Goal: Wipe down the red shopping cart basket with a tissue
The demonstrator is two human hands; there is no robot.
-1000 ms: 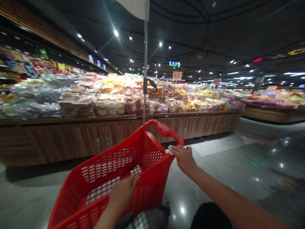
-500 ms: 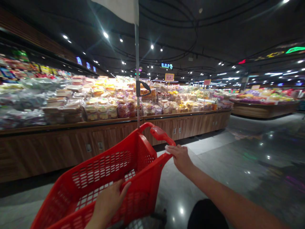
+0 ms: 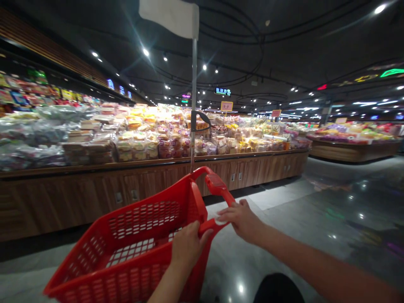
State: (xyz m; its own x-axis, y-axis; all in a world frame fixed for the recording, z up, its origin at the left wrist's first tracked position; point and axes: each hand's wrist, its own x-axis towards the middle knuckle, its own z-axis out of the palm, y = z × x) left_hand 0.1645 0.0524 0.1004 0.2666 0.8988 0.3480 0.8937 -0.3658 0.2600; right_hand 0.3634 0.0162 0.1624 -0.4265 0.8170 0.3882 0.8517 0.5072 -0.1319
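Observation:
A red plastic shopping cart with perforated walls stands in front of me, turned sideways; nothing shows in the visible part of its basket. My left hand is closed over its near rim, close to the handle corner, thumb on the outer side. At the near end of the handle, my right hand wraps round the red bar. A grey pole rises at the far end of the handle, bearing a white flag and a dark loop-shaped grip.
Behind the cart runs a long wood-panelled display counter heaped with bagged packaged foods. A second rounded display island stands at the right. Shiny grey floor lies to the right of the cart.
My left hand has slid along the near rim toward the handle. The cart and its flag pole have shifted slightly right and lower in view. My right hand stays on the handle.

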